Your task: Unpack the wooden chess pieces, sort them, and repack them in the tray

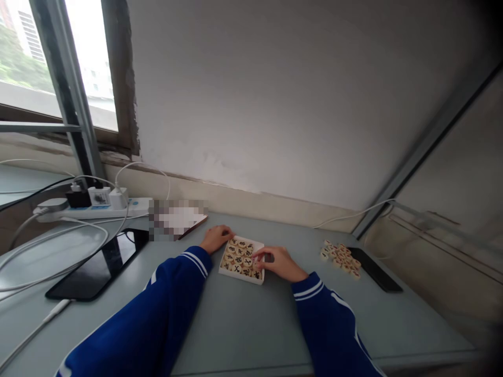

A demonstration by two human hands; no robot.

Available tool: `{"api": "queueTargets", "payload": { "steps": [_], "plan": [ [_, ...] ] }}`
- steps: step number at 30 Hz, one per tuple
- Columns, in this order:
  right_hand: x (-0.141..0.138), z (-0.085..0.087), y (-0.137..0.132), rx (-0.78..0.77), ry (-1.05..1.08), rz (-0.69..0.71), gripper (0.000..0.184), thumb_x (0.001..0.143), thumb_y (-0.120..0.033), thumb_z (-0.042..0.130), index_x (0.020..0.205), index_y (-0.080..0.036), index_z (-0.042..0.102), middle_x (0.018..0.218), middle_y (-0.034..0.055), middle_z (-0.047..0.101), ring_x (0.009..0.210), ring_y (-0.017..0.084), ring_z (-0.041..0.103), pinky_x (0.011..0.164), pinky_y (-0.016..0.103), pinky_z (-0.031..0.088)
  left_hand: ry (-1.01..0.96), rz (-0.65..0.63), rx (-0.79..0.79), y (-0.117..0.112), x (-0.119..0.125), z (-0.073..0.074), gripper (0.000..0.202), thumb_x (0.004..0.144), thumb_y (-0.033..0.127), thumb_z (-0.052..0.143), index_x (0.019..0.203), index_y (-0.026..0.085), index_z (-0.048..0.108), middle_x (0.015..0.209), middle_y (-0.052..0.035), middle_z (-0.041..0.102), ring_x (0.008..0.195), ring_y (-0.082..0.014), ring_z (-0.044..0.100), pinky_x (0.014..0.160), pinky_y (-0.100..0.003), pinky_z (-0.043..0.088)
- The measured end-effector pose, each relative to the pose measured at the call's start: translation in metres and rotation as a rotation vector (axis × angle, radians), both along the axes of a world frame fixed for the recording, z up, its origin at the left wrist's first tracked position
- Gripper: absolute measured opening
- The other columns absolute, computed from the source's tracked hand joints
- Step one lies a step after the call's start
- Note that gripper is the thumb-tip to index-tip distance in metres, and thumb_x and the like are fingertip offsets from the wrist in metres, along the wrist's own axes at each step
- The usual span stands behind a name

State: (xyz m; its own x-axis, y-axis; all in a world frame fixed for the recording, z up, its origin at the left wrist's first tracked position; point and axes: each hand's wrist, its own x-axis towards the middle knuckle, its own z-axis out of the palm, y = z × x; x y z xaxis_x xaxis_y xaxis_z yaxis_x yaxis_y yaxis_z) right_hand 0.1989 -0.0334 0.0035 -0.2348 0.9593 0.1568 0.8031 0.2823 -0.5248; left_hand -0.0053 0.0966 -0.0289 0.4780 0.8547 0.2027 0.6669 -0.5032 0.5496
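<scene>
While your left hand (217,239) touches the far-left corner of the white box (240,278) on the desk (247,330), your right hand (283,263) reaches over its right edge, fingers curled at the xiangqi pieces (238,259) inside; whether either hand grips anything, I cannot tell.

"What covers the person's arms?"
"Long sleeves in deep blue, the left sleeve (173,293) matching the right sleeve (328,319)."
"Any markings?"
"Two thin white bands (308,294) ring each at its far end, and a white stripe (153,276) runs down the outer side toward the near edge."
</scene>
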Motion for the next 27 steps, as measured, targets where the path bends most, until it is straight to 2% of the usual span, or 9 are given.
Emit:
{"api": "queueTargets", "payload": {
  "steps": [4, 8, 11, 13, 15, 19, 22, 24, 27],
  "plan": [
    [0.003, -0.001, -0.002, -0.005, -0.028, 0.016, 0.026, 0.065, -0.045, 0.063, 0.079, -0.023, 0.064, 0.088, 0.0000, 0.064, 0.082, 0.016, 0.054, 0.076, 0.029, 0.035, -0.007, -0.001, -0.003, -0.001, 0.000, 0.000, 0.031, 0.078, 0.044, 0.043, 0.083, 0.021, 0.063, 0.097, -0.0027, 0.063, 0.091, -0.0207, 0.053, 0.077, -0.030, 0.035],
    [0.002, -0.007, 0.001, -0.075, 0.134, 0.057, 0.027, 0.066, -0.042, 0.064, 0.079, -0.019, 0.059, 0.078, -0.0006, 0.062, 0.070, 0.013, 0.053, 0.067, 0.025, 0.038, 0.009, 0.013, -0.006, -0.002, 0.002, -0.001, 0.032, 0.078, 0.045, 0.043, 0.082, 0.021, 0.063, 0.095, -0.0028, 0.063, 0.089, -0.0208, 0.053, 0.078, -0.032, 0.034],
    [0.008, -0.014, 0.009, -0.021, 0.257, 0.011, 0.026, 0.068, -0.040, 0.061, 0.081, -0.018, 0.057, 0.078, 0.0001, 0.062, 0.069, 0.012, 0.052, 0.065, 0.024, 0.039, 0.015, 0.016, -0.005, -0.002, 0.003, -0.001, 0.033, 0.078, 0.046, 0.043, 0.081, 0.022, 0.064, 0.091, -0.0024, 0.063, 0.087, -0.0210, 0.054, 0.078, -0.033, 0.034],
    [0.023, -0.019, 0.015, 0.071, 0.310, -0.100, 0.028, 0.071, -0.039, 0.058, 0.088, -0.018, 0.055, 0.084, 0.0018, 0.062, 0.070, 0.012, 0.052, 0.066, 0.025, 0.039, 0.009, 0.014, -0.003, -0.002, 0.003, -0.002, 0.032, 0.078, 0.046, 0.043, 0.080, 0.022, 0.064, 0.090, -0.0020, 0.063, 0.087, -0.0210, 0.054, 0.078, -0.033, 0.034],
    [0.046, -0.024, 0.018, 0.127, 0.273, -0.258, 0.027, 0.073, -0.039, 0.054, 0.091, -0.019, 0.055, 0.088, 0.0030, 0.062, 0.071, 0.013, 0.053, 0.066, 0.026, 0.040, 0.005, 0.014, -0.002, -0.002, 0.004, -0.002, 0.032, 0.078, 0.046, 0.043, 0.080, 0.022, 0.064, 0.091, -0.0019, 0.063, 0.087, -0.0210, 0.053, 0.078, -0.033, 0.033],
    [0.097, -0.032, 0.009, 0.091, -0.080, -0.559, 0.021, 0.075, -0.038, 0.049, 0.080, -0.020, 0.060, 0.083, 0.0040, 0.062, 0.074, 0.017, 0.053, 0.071, 0.033, 0.039, 0.010, 0.012, 0.006, -0.002, 0.003, -0.003, 0.030, 0.078, 0.044, 0.042, 0.080, 0.021, 0.063, 0.093, -0.0028, 0.062, 0.087, -0.0211, 0.053, 0.077, -0.033, 0.034],
    [0.109, -0.034, 0.004, 0.209, -0.332, -0.728, 0.022, 0.076, -0.038, 0.048, 0.084, -0.022, 0.061, 0.101, 0.0081, 0.057, 0.095, 0.026, 0.048, 0.078, 0.042, 0.036, 0.006, -0.003, 0.017, -0.003, 0.003, -0.004, 0.031, 0.079, 0.043, 0.041, 0.079, 0.020, 0.062, 0.093, -0.0033, 0.062, 0.087, -0.0208, 0.053, 0.077, -0.033, 0.034],
    [0.103, -0.035, 0.006, 0.299, -0.391, -0.694, 0.028, 0.078, -0.038, 0.046, 0.099, -0.024, 0.058, 0.116, 0.0085, 0.050, 0.107, 0.028, 0.042, 0.083, 0.045, 0.034, 0.004, -0.003, 0.027, -0.003, 0.003, -0.004, 0.030, 0.080, 0.042, 0.040, 0.079, 0.020, 0.061, 0.093, -0.0036, 0.062, 0.087, -0.0206, 0.053, 0.077, -0.033, 0.035],
    [0.090, -0.043, 0.014, 0.301, -0.388, -0.461, 0.039, 0.085, -0.037, 0.034, 0.121, -0.027, 0.043, 0.131, 0.0062, 0.039, 0.119, 0.024, 0.034, 0.092, 0.047, 0.030, 0.009, -0.009, 0.027, -0.004, 0.003, -0.003, 0.030, 0.081, 0.039, 0.039, 0.080, 0.019, 0.061, 0.093, -0.0044, 0.061, 0.088, -0.0203, 0.053, 0.077, -0.032, 0.035]
  ]
}}
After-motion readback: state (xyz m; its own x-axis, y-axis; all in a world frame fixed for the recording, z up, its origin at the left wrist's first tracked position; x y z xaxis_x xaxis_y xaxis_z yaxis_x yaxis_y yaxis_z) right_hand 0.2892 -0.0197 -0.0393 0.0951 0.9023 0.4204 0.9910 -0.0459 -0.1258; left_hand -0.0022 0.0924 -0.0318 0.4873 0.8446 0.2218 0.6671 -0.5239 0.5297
